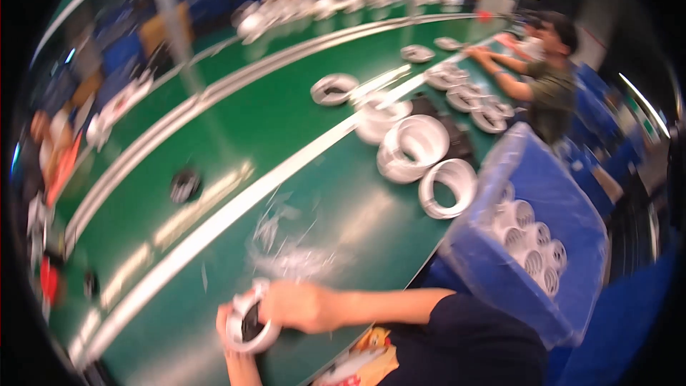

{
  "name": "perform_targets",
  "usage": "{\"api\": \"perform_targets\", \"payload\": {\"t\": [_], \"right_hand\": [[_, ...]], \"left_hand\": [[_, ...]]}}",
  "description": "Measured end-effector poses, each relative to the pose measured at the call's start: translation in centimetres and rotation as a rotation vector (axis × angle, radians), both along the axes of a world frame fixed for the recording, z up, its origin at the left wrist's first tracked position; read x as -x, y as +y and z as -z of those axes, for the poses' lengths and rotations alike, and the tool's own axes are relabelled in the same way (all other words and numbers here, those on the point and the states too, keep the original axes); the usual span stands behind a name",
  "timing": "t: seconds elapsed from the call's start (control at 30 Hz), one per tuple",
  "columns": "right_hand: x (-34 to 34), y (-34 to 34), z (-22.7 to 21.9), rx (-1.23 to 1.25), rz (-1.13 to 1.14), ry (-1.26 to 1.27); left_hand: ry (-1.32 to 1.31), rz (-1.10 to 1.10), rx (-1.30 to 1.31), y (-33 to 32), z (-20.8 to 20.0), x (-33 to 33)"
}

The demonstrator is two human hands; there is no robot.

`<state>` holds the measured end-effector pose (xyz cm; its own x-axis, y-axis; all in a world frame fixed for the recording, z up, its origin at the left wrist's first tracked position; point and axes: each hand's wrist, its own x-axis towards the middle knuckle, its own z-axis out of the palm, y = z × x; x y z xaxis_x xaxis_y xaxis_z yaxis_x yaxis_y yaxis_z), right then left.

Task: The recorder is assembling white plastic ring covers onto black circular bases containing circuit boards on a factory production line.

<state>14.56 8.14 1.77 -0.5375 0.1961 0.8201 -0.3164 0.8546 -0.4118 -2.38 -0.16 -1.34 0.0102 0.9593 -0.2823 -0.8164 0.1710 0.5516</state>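
Note:
Low in the head view, at the near edge of the green bench, both hands are on a white plastic ring housing [240, 339] with a black part [251, 320] inside its opening. My left hand [223, 323] wraps the ring's left side, its fingers partly hidden behind it. From the right, my right hand [296, 306] reaches across with fingers curled against the ring's right upper rim. Blur and the hand itself hide its fingertips. Crumpled see-through plastic film [293, 261] lies on the bench just beyond the hands.
White ring housings [414, 146] stand grouped right of centre. A blue plastic-lined bin [529, 314] with white cylindrical parts [532, 236] stands at the right. Along the bench runs a green conveyor [243, 121], carrying a black round part [186, 184]. A co-worker [550, 78] sits at far right.

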Motion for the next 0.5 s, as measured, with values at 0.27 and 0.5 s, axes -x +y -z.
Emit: {"api": "perform_targets", "payload": {"t": [0.27,0.5], "right_hand": [[1.5,2.9,-0.6,0.794,-0.128,-0.318],[5.2,2.7,0.3,0.741,0.257,-0.380]], "left_hand": [[0.579,-0.414,-0.308,0.5,-0.6,0.7],[0.694,-0.310,-0.192,-0.1,-0.4,-0.1]]}}
